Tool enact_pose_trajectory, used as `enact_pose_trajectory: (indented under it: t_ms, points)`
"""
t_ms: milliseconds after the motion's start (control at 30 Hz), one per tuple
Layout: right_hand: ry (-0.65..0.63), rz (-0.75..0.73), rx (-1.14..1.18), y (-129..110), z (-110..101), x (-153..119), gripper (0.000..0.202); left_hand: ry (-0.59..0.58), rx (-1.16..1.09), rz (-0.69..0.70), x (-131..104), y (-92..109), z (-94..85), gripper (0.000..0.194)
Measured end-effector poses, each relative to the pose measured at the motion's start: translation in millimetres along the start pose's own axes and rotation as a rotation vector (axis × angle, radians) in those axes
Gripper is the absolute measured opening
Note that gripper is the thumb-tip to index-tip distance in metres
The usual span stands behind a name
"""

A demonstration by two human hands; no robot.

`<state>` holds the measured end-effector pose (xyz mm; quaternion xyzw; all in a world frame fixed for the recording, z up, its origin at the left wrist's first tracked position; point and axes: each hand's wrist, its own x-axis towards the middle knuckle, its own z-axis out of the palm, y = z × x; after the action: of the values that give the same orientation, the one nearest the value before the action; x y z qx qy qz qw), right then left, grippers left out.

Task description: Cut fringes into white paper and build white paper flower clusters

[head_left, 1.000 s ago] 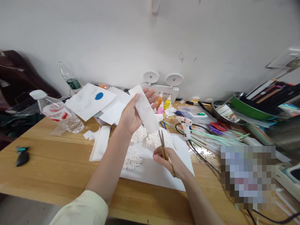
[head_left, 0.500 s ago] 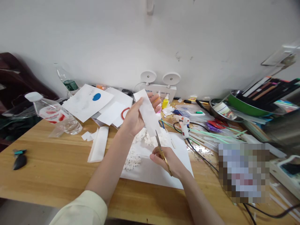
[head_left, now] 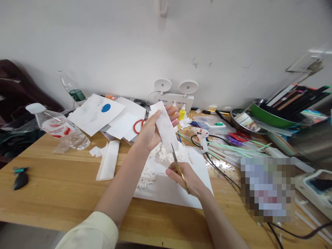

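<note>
White wall (head_left: 103,41) behind wooden surface (head_left: 59,193). Wood strip runs along front edge, below white sheet (head_left: 168,197); sticks (head_left: 224,152) crowd right side, glue gun (head_left: 204,143) just beyond sheet's far right corner. Paper strip (head_left: 166,129) white, long, narrow, raised tilted above sheet. Left hand (head_left: 151,130) pinches it, fingers spread behind. Right hand (head_left: 188,177) grips gold-handled scissors (head_left: 178,168), tips at strip's lower end.

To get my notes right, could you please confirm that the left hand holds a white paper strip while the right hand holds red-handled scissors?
Not quite: the head view shows the right hand holding gold-handled scissors, not red-handled ones. The left hand does hold a white paper strip.
</note>
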<state>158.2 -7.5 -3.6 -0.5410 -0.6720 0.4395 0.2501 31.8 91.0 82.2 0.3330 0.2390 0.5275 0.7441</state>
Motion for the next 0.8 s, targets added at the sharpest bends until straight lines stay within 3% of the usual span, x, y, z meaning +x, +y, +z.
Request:
enact_pose_trajectory:
  t_ms: [367, 800]
  points:
    - [-0.032, -0.024, 0.051, 1.9, 2.2, -0.5, 0.047, 0.006, 0.013, 0.014, 3.4, -2.5, -3.1, 0.032]
    - [-0.037, 0.1, 0.194, -0.6, 4.6, 0.0, 0.056, 0.04, 0.004, 0.017, 9.4, -4.2, -9.0, 0.03]
